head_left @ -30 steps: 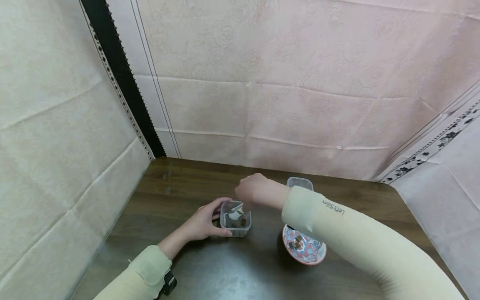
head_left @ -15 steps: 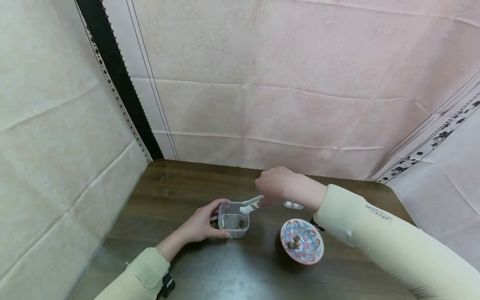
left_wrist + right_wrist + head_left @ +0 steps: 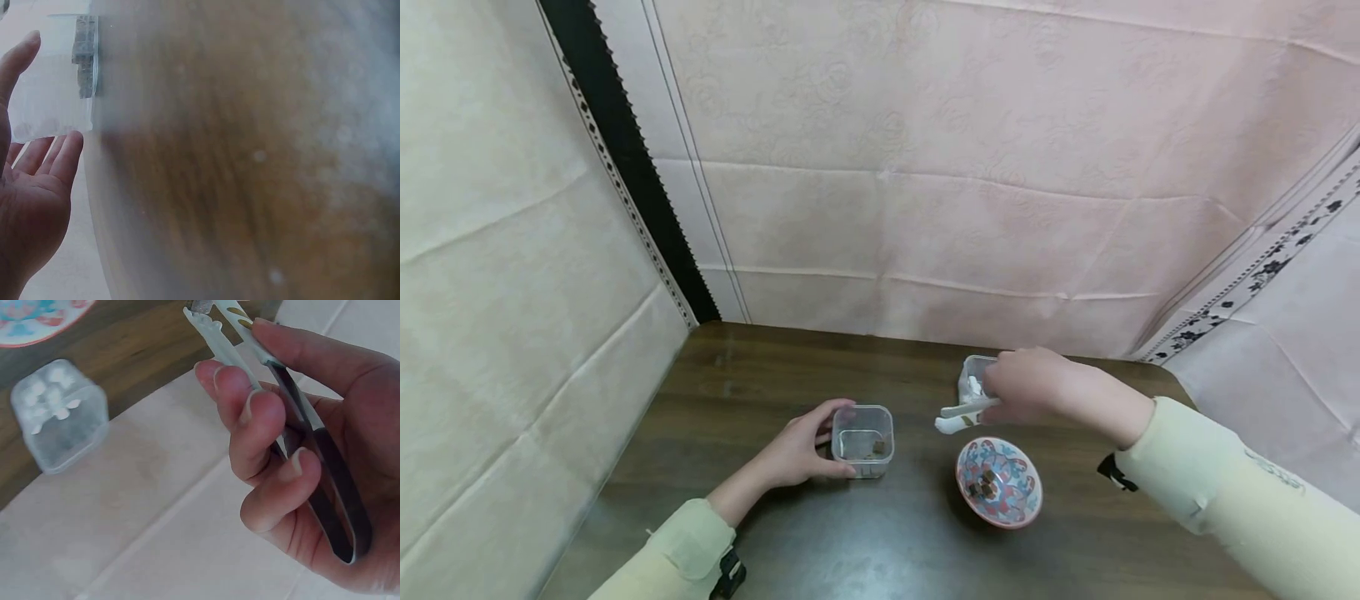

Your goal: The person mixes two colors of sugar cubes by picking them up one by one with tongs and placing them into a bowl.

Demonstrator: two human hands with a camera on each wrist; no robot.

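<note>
My left hand (image 3: 801, 450) grips a small clear plastic container (image 3: 867, 472) standing on the table, thumb on its near side and fingers on its far side. Small brown cubes (image 3: 84, 53) lie on its floor. With curled fingers, my right hand (image 3: 1030, 387) holds a pair of tongs (image 3: 340, 506) with dark handles and pale tips. A brownish cube (image 3: 201, 305) shows between those tips, partly cut off by the frame edge. In the head view the tongs are behind the patterned bowl (image 3: 1018, 479), which has several brown cubes (image 3: 985, 485) in it.
A second clear container (image 3: 966, 368) with white pieces (image 3: 55, 394) stands behind the bowl, partly covered by my right hand. The wooden table (image 3: 760, 367) meets a pale cloth (image 3: 865, 208) at its back edge.
My right hand has moved right with the tongs, away from the left container to behind the bowl, uncovering the bowl. The left hand keeps its hold on the container.
</note>
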